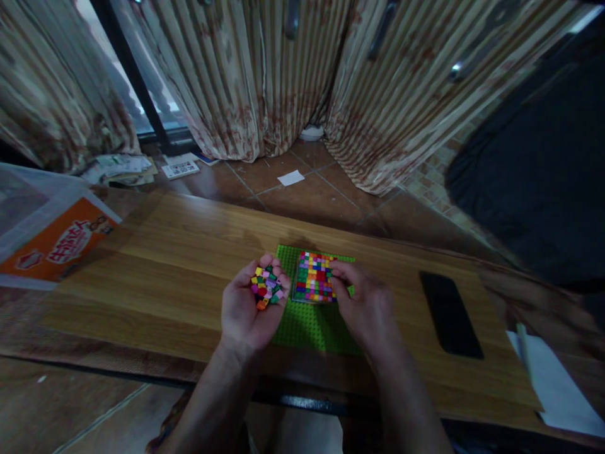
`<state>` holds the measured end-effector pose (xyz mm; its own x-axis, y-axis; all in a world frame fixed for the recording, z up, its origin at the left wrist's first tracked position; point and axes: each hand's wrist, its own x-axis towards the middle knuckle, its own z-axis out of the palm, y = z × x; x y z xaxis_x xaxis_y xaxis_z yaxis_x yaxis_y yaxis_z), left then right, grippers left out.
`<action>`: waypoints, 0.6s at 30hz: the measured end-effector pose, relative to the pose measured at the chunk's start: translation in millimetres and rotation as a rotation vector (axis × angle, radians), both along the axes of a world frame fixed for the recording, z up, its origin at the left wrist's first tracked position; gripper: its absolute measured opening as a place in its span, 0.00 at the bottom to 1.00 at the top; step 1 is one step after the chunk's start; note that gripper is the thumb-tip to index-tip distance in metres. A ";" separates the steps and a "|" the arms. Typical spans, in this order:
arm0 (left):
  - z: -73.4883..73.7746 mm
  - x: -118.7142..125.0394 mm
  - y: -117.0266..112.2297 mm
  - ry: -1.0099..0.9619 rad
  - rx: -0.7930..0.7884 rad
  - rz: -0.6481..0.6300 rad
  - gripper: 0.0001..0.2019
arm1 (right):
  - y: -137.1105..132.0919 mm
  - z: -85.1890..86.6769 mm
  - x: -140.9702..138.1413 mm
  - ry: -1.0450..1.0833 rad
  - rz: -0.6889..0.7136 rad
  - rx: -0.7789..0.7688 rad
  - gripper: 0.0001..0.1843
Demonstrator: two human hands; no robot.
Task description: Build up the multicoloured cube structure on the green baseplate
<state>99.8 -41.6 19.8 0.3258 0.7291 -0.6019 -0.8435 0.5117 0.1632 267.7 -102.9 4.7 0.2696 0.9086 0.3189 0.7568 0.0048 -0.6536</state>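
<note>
My left hand (253,309) is turned palm up and cupped, with a heap of small coloured toy bricks (267,285) resting in it. Just right of it, a green studded baseplate (307,328) lies on the table. On the baseplate's upper part sits a square mosaic of tiny multicoloured bricks (314,277), packed in rows. My right hand (363,302) reaches over the mosaic's right side, thumb and forefinger closed together at its edge. Whatever is between those fingertips is too small to make out, and the hand hides part of the mosaic and baseplate.
A black phone (451,315) lies on the wooden table (189,252) to the right. White paper (562,384) with a pale stick is at the right end. A clear plastic box with an orange label (61,243) stands at the left. Curtains (236,82) hang beyond the table.
</note>
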 end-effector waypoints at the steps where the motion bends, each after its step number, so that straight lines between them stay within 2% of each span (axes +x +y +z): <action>1: -0.3 -0.4 0.2 -0.006 -0.006 0.000 0.14 | 0.7 -0.7 -1.0 -0.008 0.006 0.003 0.14; 8: 0.4 -0.8 1.1 -0.005 -0.032 -0.015 0.14 | 1.0 -9.3 0.0 0.078 -0.047 0.012 0.16; 12: 0.3 0.0 1.0 -0.009 -0.042 -0.015 0.13 | -1.9 -13.4 5.1 0.238 -0.072 0.031 0.13; 18: -0.7 0.2 1.0 -0.012 -0.032 -0.007 0.13 | 0.1 -19.6 11.4 0.548 -0.295 0.072 0.12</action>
